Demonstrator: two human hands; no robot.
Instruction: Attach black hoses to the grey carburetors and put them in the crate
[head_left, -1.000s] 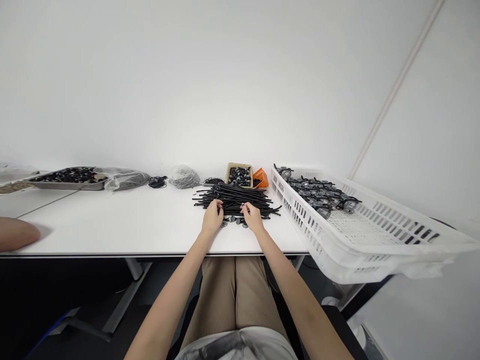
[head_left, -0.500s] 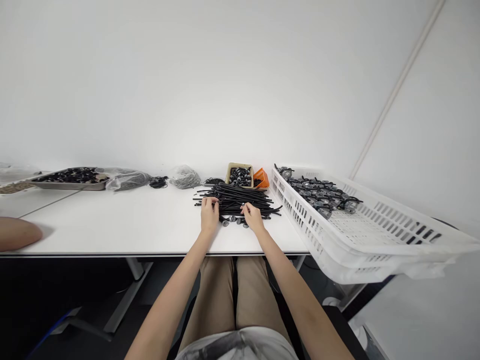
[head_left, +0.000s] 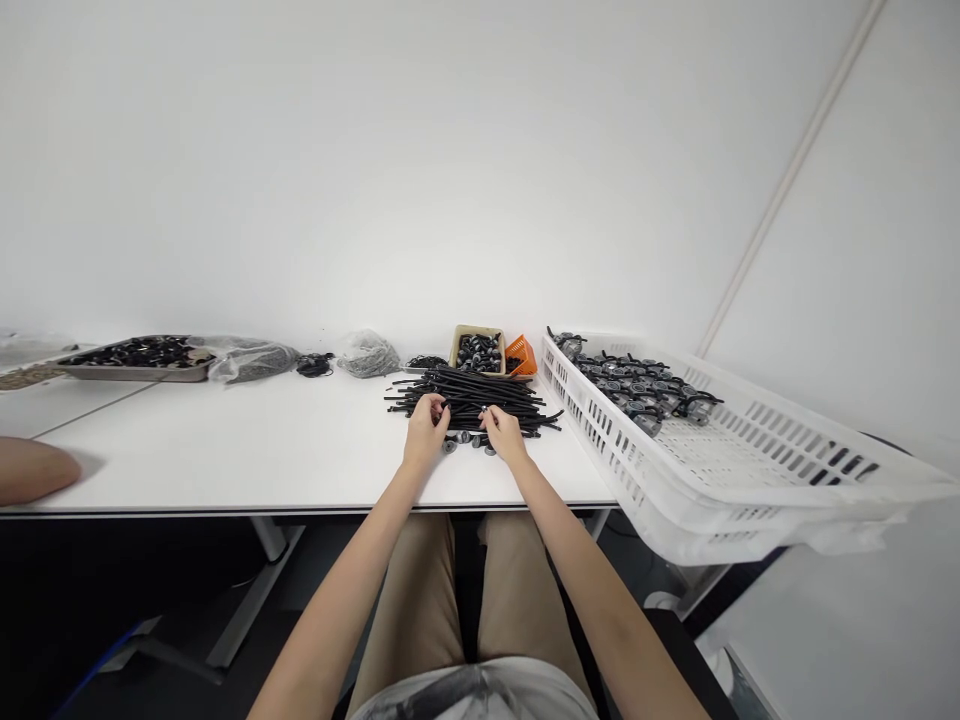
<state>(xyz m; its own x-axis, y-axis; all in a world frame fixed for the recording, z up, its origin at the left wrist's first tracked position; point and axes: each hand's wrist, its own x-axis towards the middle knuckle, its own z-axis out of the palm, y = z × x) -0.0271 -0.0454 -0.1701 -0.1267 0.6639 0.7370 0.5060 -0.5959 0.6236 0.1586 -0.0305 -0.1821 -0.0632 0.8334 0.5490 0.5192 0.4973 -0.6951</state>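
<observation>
A pile of black rods or tubes (head_left: 480,385) lies across the white table in front of me. Over its near left part is my left hand (head_left: 426,428), thumb and fingertips pinched together at a small dark piece too small to name. To the right, my right hand (head_left: 501,430) is also closed in a pinch, with a tiny dark and silvery bit at its fingertips that I cannot make out. Several small round grey parts (head_left: 463,437) lie on the table between the hands, along the near edge of the pile.
Behind the pile stand a beige basket (head_left: 456,352) of black and grey parts and a tilted orange basket (head_left: 526,352). On the right is a white crate (head_left: 720,480) with grey parts. Plastic bags (head_left: 367,355) and a tray (head_left: 142,372) lie left; another person's arm (head_left: 34,470) rests there.
My left hand has shifted slightly right, closer to the right hand, and its fingers have turned inward. The right hand stays nearly in place. My legs have moved apart.
</observation>
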